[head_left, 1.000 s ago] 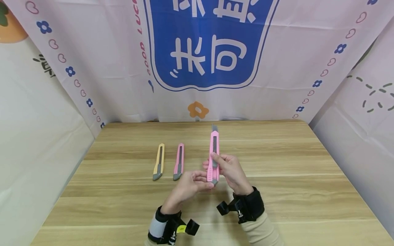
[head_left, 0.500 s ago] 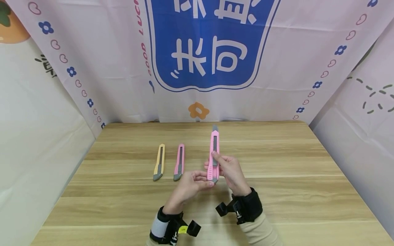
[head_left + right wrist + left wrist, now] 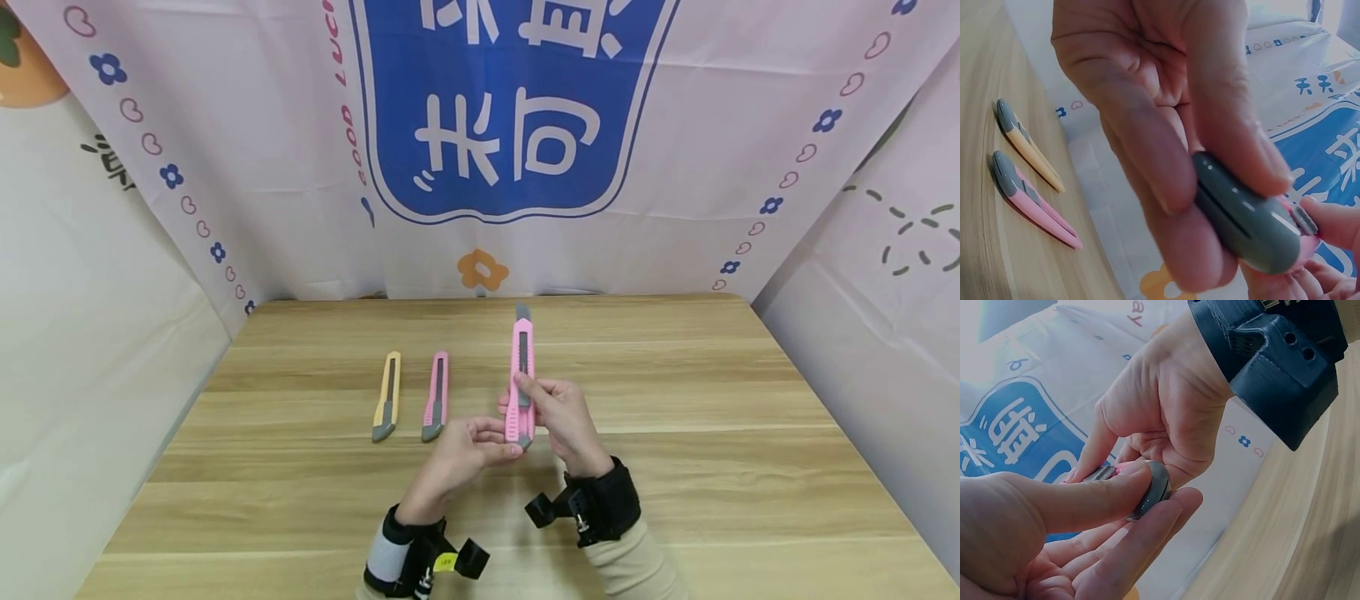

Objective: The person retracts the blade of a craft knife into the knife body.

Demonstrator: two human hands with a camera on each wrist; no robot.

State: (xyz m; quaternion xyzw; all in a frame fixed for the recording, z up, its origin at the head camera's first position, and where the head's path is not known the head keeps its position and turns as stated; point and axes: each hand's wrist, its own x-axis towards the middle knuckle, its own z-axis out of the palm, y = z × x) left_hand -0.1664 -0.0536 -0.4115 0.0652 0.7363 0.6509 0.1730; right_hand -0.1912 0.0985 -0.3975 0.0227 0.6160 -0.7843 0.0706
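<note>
Both hands hold a pink utility knife raised over the table, its tip pointing away and a short stretch of grey blade out. My left hand pinches the grey end cap between thumb and fingers. My right hand grips the body from the right, thumb lying on the grey slider. In the left wrist view, the left thumb covers part of the knife, and most of its body is hidden. To the left lie a second pink utility knife and a yellow utility knife.
The wooden table reaches back to a white printed cloth with a blue emblem. Cloth walls also hang at both sides. Each wrist wears a black strap with a camera mount, the right one close to the table.
</note>
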